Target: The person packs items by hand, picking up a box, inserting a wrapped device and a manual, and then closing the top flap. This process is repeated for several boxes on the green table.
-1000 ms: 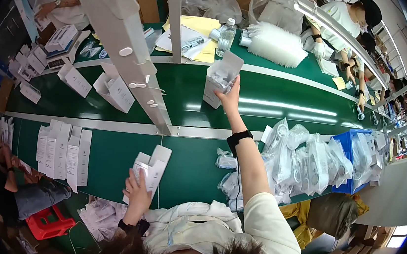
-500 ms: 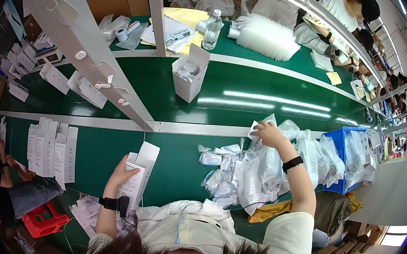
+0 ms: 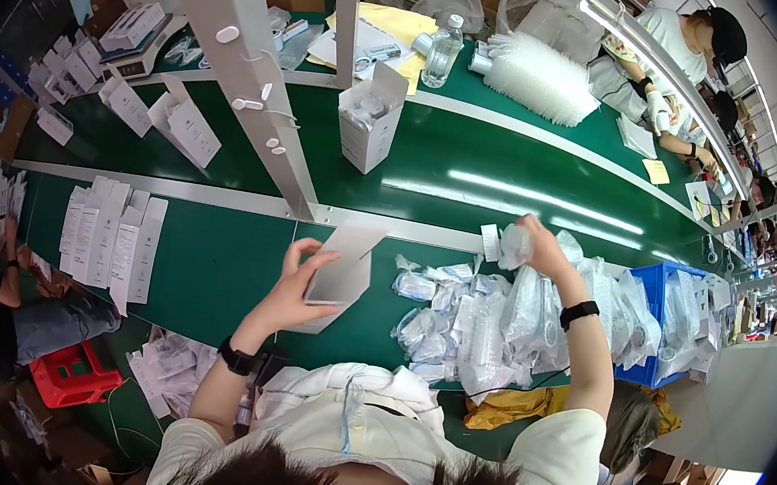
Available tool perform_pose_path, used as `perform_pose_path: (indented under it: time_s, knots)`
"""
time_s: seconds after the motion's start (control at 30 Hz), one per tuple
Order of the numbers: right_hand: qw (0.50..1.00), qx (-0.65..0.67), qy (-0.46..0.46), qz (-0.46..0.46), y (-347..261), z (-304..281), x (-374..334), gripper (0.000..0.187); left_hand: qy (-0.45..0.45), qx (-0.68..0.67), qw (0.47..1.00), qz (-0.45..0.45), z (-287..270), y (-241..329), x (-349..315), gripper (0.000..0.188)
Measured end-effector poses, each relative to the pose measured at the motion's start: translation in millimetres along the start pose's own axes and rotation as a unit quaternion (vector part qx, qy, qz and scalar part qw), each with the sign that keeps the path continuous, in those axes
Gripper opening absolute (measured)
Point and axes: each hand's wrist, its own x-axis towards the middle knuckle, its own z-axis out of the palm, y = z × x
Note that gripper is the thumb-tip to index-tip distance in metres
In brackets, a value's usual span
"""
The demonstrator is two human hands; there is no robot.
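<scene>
Near the middle of the desk (image 3: pixel 217 248), between the near edge and the rail (image 3: pixel 428 231) along the far edge, the box (image 3: pixel 342 285) is held tilted with its flap up. The left hand (image 3: pixel 286 293) grips it from the left, thumb low and fingers higher, curled about its side. By the far edge, right of centre, the right hand (image 3: pixel 544 248) pinches a clear bag (image 3: pixel 513 248) above the heap (image 3: pixel 456 321) of wrapped parts. That heap crowds the desk's right side down to the near edge, where a dark cord trails, and a blue bin (image 3: pixel 650 317) blocks the right end. Toward the left end, cartons (image 3: pixel 105 236) stand upright in a row. A pale post (image 3: pixel 263 87) rises from the far edge and cuts across the green strip (image 3: pixel 436 148) beyond, standing between the filled box (image 3: pixel 369 127) and two boxes (image 3: pixel 187 131) farther left. On the back table (image 3: pixel 599 127) sit a bottle (image 3: pixel 443 51), yellow paper and a bristly white roll (image 3: pixel 540 80) (what it is for, I cannot tell). Below the near edge, at left, is a red stool (image 3: pixel 76 375).
</scene>
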Motion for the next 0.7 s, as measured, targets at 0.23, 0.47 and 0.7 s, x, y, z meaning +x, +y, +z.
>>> perform_pose_path:
  time_s: [0.23, 0.47, 0.7]
  knots:
    - [0.807, 0.393, 0.431, 0.094, -73, -32, -15, 0.039, 0.087, 0.021, 0.992, 0.088, 64, -7, 38, 0.067]
    - [0.443, 0.707, 0.544, 0.087, -197, 6, 11, 0.037, 0.172, -0.037, 0.978, 0.115, 95, -20, 40, 0.071]
    - [0.493, 0.698, 0.513, 0.076, -263, 46, 39, 0.039, 0.313, -0.046, 0.939, 0.134, 104, -27, 34, 0.073]
